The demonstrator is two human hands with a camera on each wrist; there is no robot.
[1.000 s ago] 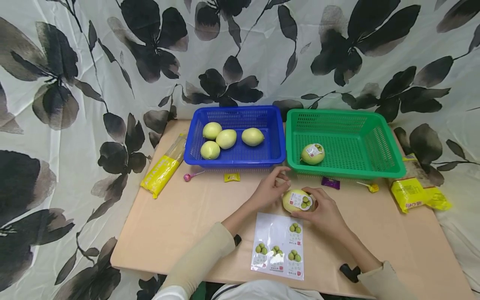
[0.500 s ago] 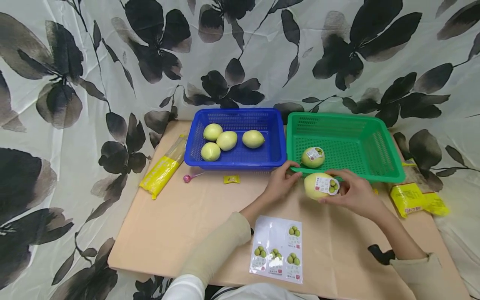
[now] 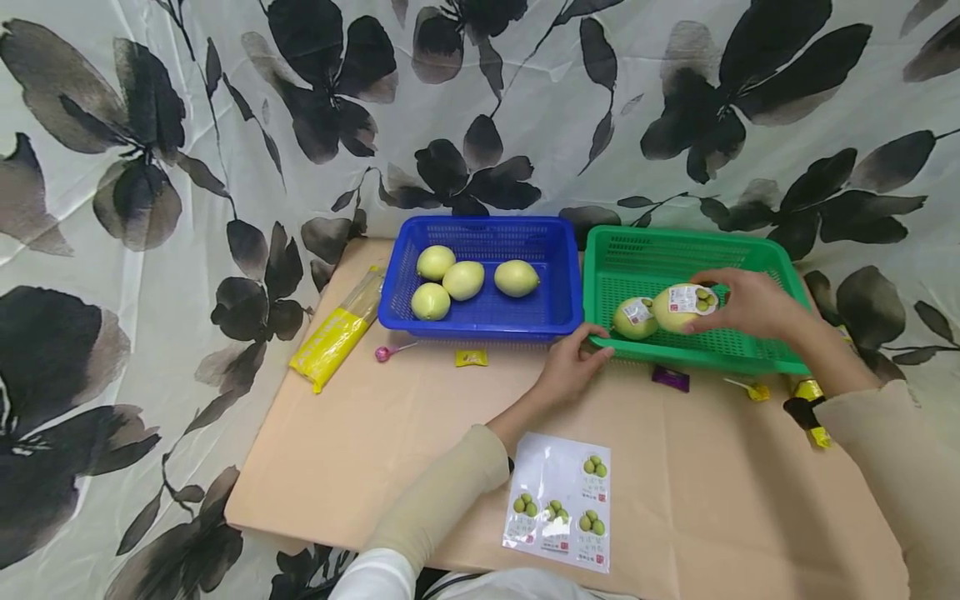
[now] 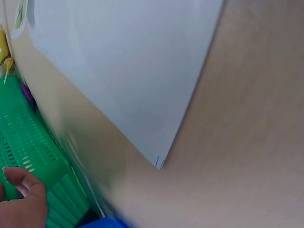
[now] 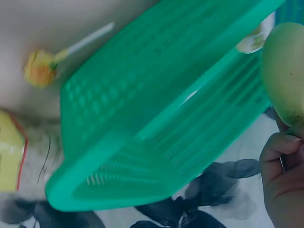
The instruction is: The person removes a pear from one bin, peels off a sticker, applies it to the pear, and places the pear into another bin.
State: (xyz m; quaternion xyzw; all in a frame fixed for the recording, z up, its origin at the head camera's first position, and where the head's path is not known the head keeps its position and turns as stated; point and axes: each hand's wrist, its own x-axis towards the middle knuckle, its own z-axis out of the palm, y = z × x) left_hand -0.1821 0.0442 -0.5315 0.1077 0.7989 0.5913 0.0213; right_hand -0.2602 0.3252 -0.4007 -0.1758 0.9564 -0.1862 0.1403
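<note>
My right hand [image 3: 753, 307] holds a pale yellow-green melon-like fruit [image 3: 670, 311] with a white picture label, low inside the green basket [image 3: 757, 250]. Just left of it in that basket lies a second labelled fruit [image 3: 627, 326]; the two look close together, perhaps touching. The right wrist view shows this held fruit [image 5: 287, 71] above the basket's slatted wall, fingertips at its lower side. At the basket's front left corner, my left hand [image 3: 568, 368] grips the rim between thumb and fingers. A sheet of fruit-picture labels [image 3: 542, 467] lies flat near the table's front edge.
A blue basket [image 3: 487, 236] with several unlabelled fruits stands left of the green one. Along the front lie a pink lollipop [image 3: 383, 354], yellow sweet [image 3: 471, 357], purple sweet [image 3: 671, 378] and yellow lollipop [image 3: 757, 392]. A yellow packet [image 3: 330, 337] lies left; another is partly hidden right.
My right hand has carried the labelled fruit from above the label sheet, rightward and away from me, into the green basket. My left hand has moved to the basket's rim and stays there.
</note>
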